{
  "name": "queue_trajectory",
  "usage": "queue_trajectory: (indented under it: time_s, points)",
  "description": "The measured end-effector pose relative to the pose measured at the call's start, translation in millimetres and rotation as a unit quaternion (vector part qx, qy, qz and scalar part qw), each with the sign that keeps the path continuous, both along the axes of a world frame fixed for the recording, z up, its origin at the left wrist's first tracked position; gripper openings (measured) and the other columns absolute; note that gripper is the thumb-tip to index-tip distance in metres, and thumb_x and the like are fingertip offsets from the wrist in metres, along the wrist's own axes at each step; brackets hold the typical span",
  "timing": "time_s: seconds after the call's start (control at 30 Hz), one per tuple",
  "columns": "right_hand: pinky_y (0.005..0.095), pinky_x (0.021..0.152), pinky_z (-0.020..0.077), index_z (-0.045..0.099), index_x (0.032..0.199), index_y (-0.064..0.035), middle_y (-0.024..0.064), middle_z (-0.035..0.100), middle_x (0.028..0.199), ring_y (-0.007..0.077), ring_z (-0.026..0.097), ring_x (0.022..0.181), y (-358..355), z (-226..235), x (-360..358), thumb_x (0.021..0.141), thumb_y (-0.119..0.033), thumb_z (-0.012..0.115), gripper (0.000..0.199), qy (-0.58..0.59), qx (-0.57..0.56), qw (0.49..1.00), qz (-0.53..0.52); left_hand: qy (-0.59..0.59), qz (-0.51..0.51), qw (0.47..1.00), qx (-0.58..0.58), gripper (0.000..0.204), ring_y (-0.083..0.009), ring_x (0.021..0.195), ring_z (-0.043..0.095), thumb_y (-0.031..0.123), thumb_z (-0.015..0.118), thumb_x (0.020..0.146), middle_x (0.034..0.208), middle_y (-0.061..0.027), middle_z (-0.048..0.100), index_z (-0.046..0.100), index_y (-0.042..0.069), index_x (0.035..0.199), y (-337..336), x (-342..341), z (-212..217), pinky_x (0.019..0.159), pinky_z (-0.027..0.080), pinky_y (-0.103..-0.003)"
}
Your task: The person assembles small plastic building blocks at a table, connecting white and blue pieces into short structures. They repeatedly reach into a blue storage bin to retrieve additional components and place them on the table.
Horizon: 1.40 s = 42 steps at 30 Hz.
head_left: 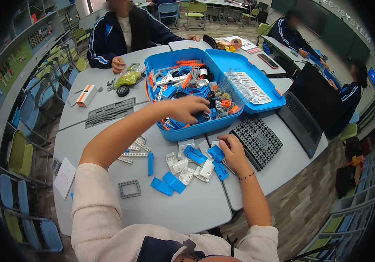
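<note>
My left hand (190,109) reaches over the near rim of a blue storage bin (196,132), its fingers apart and lowered among loose building parts (183,89). The fingertips are partly lost among dark and blue pieces, and no part is visibly gripped. On the table just in front of the bin, my right hand (233,150) has its fingers curled against a blue panel piece (216,153) at the right of a pile. White panels (180,166) and blue panels (174,182) make up that pile. A blue part (150,164) lies left of it, near white beams (134,154).
A black grid tray (257,142) and an open laptop (301,122) stand right of the bin, beside its lid (250,76). Grey beams (111,112), a wheel (122,91) and a grey frame (129,189) lie on the left. A person (126,35) sits across the table.
</note>
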State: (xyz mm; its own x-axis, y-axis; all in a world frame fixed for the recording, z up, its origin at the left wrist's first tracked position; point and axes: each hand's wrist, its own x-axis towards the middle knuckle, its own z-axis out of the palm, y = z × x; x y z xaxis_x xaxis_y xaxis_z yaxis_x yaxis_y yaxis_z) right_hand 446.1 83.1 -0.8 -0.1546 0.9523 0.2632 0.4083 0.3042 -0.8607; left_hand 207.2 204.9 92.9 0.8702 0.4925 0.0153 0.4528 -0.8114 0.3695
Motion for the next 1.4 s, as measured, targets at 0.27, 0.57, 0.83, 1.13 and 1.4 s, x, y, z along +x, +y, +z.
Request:
queue_trajectory:
  time_s: [0.27, 0.57, 0.83, 1.13, 1.4]
  points:
    - [0.0336, 0.077, 0.0466, 0.063, 0.099, 0.0017, 0.013, 0.059, 0.094, 0.0239, 0.057, 0.086, 0.2, 1.2, 0.8, 0.089, -0.016, 0.057, 0.021, -0.008, -0.014, 1.0, 0.003, 0.176, 0.049, 0.979, 0.089, 0.069, -0.0313, 0.134, 0.034, 0.027, 0.074, 0.07, 0.141, -0.0093, 0.042, 0.048, 0.028, 0.134, 20.6, -0.9, -29.7, 0.107, 0.028, -0.052]
    - [0.032, 0.077, 0.0472, 0.063, 0.098, 0.0012, 0.0118, 0.059, 0.094, 0.0227, 0.058, 0.087, -0.3, 5.2, -1.1, 0.087, -0.012, 0.058, 0.018, -0.022, -0.033, 0.999, -0.009, -0.058, 0.215, 0.974, 0.041, 0.043, -0.0279, 0.098, 0.058, 0.026, 0.077, 0.069, 0.102, -0.0096, 0.058, 0.06, 0.011, 0.106, 47.5, -27.6, -16.1, 0.08, 0.048, -0.038]
    - [0.031, 0.075, 0.0474, 0.062, 0.098, 0.0016, 0.0112, 0.059, 0.091, 0.0206, 0.058, 0.082, 0.9, 5.8, -2.6, 0.087, -0.012, 0.058, 0.018, -0.031, -0.029, 0.999, -0.01, 0.225, 0.161, 0.958, -0.08, 0.052, -0.0263, 0.093, 0.061, 0.036, 0.079, 0.067, 0.102, -0.0089, 0.061, 0.062, 0.008, 0.108, 20.1, -48.3, 4.5, 0.076, 0.05, -0.037]
    - [0.0286, 0.074, 0.0457, 0.062, 0.099, 0.0022, 0.0093, 0.057, 0.092, 0.0174, 0.056, 0.082, 1.3, 3.5, 1.1, 0.089, -0.013, 0.057, 0.019, -0.027, -0.028, 0.999, 0.004, 0.334, 0.133, 0.926, 0.119, 0.047, -0.0248, 0.091, 0.063, 0.031, 0.076, 0.071, 0.099, -0.0065, 0.062, 0.063, 0.009, 0.11, 16.3, -19.8, 2.1, 0.074, 0.051, -0.037]
    - [0.0243, 0.07, 0.0424, 0.062, 0.101, 0.0018, 0.0057, 0.056, 0.093, 0.0107, 0.051, 0.078, 1.4, 3.1, 1.8, 0.092, -0.014, 0.054, 0.02, -0.015, -0.03, 0.999, 0.009, 0.173, 0.106, 0.967, 0.153, 0.05, -0.0274, 0.091, 0.063, 0.051, 0.061, 0.083, 0.097, -0.0108, 0.062, 0.064, 0.002, 0.092, 18.0, 42.6, -32.7, 0.075, 0.048, -0.039]
